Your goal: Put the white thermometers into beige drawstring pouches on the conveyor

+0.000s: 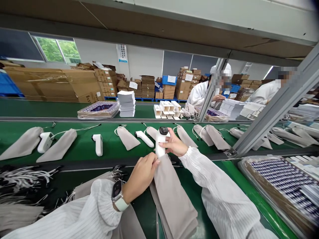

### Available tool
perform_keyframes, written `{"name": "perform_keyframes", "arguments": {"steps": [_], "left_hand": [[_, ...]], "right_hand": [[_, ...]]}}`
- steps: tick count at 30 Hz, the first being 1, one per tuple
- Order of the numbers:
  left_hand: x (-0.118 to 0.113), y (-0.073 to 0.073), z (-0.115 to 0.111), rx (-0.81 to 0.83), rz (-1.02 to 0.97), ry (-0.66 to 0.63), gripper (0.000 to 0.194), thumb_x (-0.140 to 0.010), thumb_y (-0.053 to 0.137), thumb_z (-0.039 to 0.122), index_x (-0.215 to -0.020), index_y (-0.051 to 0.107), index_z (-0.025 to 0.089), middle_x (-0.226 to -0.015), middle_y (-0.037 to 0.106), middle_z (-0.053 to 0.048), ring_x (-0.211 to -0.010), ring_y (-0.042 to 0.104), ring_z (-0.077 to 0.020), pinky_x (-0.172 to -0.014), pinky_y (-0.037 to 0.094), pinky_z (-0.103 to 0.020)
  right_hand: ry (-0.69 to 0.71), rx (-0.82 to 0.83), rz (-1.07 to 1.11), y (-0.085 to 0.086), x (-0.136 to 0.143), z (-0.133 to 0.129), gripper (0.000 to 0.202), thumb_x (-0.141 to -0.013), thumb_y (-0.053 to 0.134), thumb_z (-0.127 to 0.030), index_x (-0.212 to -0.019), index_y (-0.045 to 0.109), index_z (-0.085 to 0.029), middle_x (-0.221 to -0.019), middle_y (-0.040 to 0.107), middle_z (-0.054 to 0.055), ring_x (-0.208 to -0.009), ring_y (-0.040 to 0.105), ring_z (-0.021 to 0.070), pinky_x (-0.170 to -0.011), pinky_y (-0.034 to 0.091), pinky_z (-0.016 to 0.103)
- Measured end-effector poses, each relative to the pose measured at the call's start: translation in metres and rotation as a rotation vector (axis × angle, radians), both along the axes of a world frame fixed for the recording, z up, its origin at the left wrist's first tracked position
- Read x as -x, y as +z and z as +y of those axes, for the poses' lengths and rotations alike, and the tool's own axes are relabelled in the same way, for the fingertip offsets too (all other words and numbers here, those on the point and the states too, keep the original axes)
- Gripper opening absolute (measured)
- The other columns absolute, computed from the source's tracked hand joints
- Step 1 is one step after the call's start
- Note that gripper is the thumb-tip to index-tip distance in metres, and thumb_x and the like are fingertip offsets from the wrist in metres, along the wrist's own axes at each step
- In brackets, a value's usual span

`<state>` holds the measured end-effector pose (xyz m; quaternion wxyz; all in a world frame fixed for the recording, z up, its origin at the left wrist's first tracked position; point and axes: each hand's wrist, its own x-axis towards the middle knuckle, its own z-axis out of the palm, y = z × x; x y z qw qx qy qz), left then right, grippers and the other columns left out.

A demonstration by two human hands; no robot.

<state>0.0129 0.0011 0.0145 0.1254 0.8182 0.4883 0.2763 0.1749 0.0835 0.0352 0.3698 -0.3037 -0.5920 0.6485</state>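
Device (159, 150) (white) in right hand (176, 144)

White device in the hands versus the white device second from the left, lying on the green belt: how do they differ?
Pose: the held device stands roughly upright in the right hand; the belt device lies on the green belt.
Dark end: the held device's is at top; the belt device's points left.
Contact: the held device meets a gray pouch; the belt device touches none.
Shared: white bodies.
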Motion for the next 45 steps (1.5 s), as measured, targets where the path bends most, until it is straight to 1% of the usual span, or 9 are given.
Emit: {"name": "perform_keyframes", "arguments": {"steps": [7,13,17,20,22,27,32,37,45], "left_hand": [[0.011,0.015,0.015,-0.041,-0.188,0.029,0.021,-0.087,0.028,0.029,-0.075,0.042,0.019,-0.080,0.041,-0.001,-0.077,0.045,-0.0143,-0.071,0.036,-0.026],[0.035,0.057,0.008,0.461,-0.126,-0.052,0.031,-0.083,0.034,0.042,-0.064,0.044,0.019,-0.050,0.032,0.006,-0.044,0.032,-0.0099,-0.045,0.025,-0.021],[0.034,0.073,0.001,0.401,-0.513,-0.082,0.033,-0.084,0.031,0.042,-0.066,0.046,0.019,-0.048,0.025,0.007,-0.042,0.024,-0.0083,-0.042,0.022,-0.019],[0.026,0.068,-0.002,0.296,-0.600,-0.107,0.029,-0.084,0.033,0.039,-0.070,0.048,0.019,-0.053,0.031,0.006,-0.046,0.028,-0.0082,-0.044,0.024,-0.018],[0.023,0.065,-0.003,0.317,-0.544,-0.100,0.030,-0.084,0.033,0.038,-0.066,0.047,0.018,-0.051,0.028,0.006,-0.046,0.026,-0.0078,-0.044,0.021,-0.019],[0.021,0.061,-0.004,0.329,-0.343,-0.073,0.035,-0.085,0.030,0.039,-0.062,0.047,0.018,-0.047,0.031,0.006,-0.044,0.031,-0.0084,-0.045,0.026,-0.020],[0.010,0.014,-0.003,-0.004,-0.042,0.000,0.028,-0.085,0.035,0.030,-0.108,0.048,0.019,-0.101,0.053,-0.005,-0.093,0.048,-0.0188,-0.080,0.037,-0.030],[0.001,-0.032,-0.001,-0.035,0.259,-0.080,0.016,-0.083,0.043,0.026,-0.089,0.055,0.016,-0.085,0.052,-0.004,-0.084,0.048,-0.0193,-0.075,0.041,-0.032],[0.006,-0.031,-0.005,-0.228,0.572,-0.005,0.040,-0.077,0.034,-0.003,-0.115,0.043,0.005,-0.092,0.054,-0.010,-0.090,0.048,-0.0221,-0.078,0.040,-0.034]], "right_hand": [[0.270,0.049,-0.395,-0.005,0.011,-0.010,0.049,-0.071,0.038,-0.062,-0.071,0.054,-0.016,-0.054,0.043,-0.002,-0.041,0.035,0.0047,-0.029,0.025,0.014],[-0.314,-0.344,-0.349,0.010,-0.023,0.005,0.048,-0.073,0.042,-0.056,-0.096,0.054,-0.016,-0.051,0.048,-0.003,-0.040,0.039,0.0063,-0.037,0.029,0.018],[0.172,-0.483,-0.310,0.007,0.005,-0.023,0.061,-0.057,0.063,-0.049,-0.108,0.047,-0.019,-0.080,0.059,0.001,-0.068,0.054,0.0124,-0.057,0.041,0.023],[0.105,-0.693,-0.411,0.008,0.023,-0.040,0.045,-0.063,0.060,-0.044,-0.100,0.050,-0.019,-0.090,0.057,0.002,-0.080,0.053,0.0133,-0.066,0.041,0.024],[-0.307,-0.834,-0.673,0.016,0.012,-0.035,0.035,-0.067,0.055,-0.043,-0.092,0.051,-0.019,-0.086,0.057,0.003,-0.078,0.052,0.0148,-0.066,0.040,0.025],[-0.776,-1.035,-1.184,0.029,-0.052,0.009,0.033,-0.072,0.044,-0.045,-0.081,0.054,-0.014,-0.084,0.055,0.012,-0.082,0.049,0.0231,-0.065,0.034,0.028],[-1.105,-0.736,-1.601,-0.001,-0.115,0.038,0.039,-0.071,0.045,-0.039,-0.095,0.051,-0.008,-0.087,0.055,0.018,-0.085,0.047,0.0295,-0.063,0.034,0.033],[-1.054,-0.529,-1.643,-0.037,-0.141,0.055,0.050,-0.068,0.050,-0.024,-0.117,0.042,-0.014,-0.114,0.045,0.019,-0.104,0.037,0.0349,-0.078,0.027,0.048],[-0.835,-0.336,-1.224,-0.058,-0.113,0.057,0.052,-0.071,0.049,-0.017,-0.122,0.038,-0.014,-0.096,0.055,0.018,-0.092,0.050,0.0337,-0.076,0.033,0.049]]}}
